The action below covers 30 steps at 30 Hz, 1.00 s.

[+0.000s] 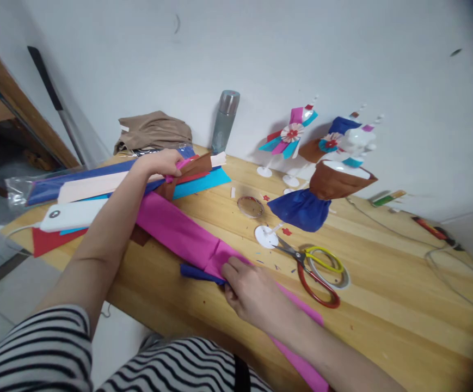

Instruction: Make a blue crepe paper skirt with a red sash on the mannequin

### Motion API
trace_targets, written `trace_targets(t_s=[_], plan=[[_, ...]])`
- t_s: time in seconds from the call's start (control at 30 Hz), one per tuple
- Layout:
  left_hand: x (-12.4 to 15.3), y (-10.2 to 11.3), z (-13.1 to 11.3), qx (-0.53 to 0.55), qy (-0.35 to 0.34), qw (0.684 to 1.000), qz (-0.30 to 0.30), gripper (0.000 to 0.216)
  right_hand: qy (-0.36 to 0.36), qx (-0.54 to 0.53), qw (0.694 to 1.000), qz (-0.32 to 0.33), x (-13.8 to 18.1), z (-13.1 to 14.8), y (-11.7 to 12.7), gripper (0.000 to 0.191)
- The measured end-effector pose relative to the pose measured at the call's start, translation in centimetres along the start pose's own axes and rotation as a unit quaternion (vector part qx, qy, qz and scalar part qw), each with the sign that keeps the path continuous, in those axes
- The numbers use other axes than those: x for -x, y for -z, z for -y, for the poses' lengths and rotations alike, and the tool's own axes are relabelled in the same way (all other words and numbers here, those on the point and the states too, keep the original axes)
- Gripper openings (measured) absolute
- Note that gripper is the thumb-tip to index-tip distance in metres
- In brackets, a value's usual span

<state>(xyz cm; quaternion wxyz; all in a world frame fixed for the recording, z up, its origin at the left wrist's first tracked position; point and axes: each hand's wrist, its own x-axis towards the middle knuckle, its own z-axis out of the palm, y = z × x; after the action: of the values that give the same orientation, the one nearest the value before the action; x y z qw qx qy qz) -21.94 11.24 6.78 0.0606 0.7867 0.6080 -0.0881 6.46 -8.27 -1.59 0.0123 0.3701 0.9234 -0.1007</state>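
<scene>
A long magenta crepe paper strip [179, 226] runs slantwise over the wooden table, passing beneath my right forearm. My right hand [248, 286] is closed in a pinch at the strip's near edge. A narrow dark blue paper piece [199, 273] sticks out from under those fingers; I cannot tell whether it is pinched too. My left hand [160, 163] grips the bunched pink end, with brown paper [195, 166] against its fingers. Around it lie red, light blue and pale paper sheets. Right of my right hand rest scissors [301, 258] with one red and one yellow handle loop.
A white power bank [73, 215] lies on paper sheets at left. Behind are brown cloth [154, 133] and a grey-green flask [225, 122]. Paper-dressed figures on stands [321, 179] occupy the right back. Tape rolls [250, 207], a cable [395, 231] and small scraps lie about.
</scene>
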Motion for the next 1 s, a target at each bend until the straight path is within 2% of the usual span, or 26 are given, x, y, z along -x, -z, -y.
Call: trace_targets(t_s=[0.2,0.5,0.6,0.83,1.0], plan=[[0.5,0.6,1.1,0.030,0.004,0.998,-0.054,0.012,0.017,0.002,0.998,0.062,0.1,0.3,0.4,0.025],[2.2,1.8,0.9,0.039,0.027,0.993,-0.105,0.020,0.013,0.000,0.998,0.062,0.0,0.1,0.5,0.027],[2.2,1.6,1.1,0.037,0.035,0.991,-0.122,0.019,0.009,0.021,0.998,0.062,-0.1,0.1,0.7,0.026],[1.4,1.0,0.7,0.036,0.032,0.995,-0.093,0.014,0.011,0.020,0.997,0.067,0.2,0.0,1.1,0.025],[-0.1,-0.9,-0.3,-0.019,0.082,0.991,-0.099,0.024,0.014,0.024,0.998,0.058,0.2,-0.1,0.9,0.018]])
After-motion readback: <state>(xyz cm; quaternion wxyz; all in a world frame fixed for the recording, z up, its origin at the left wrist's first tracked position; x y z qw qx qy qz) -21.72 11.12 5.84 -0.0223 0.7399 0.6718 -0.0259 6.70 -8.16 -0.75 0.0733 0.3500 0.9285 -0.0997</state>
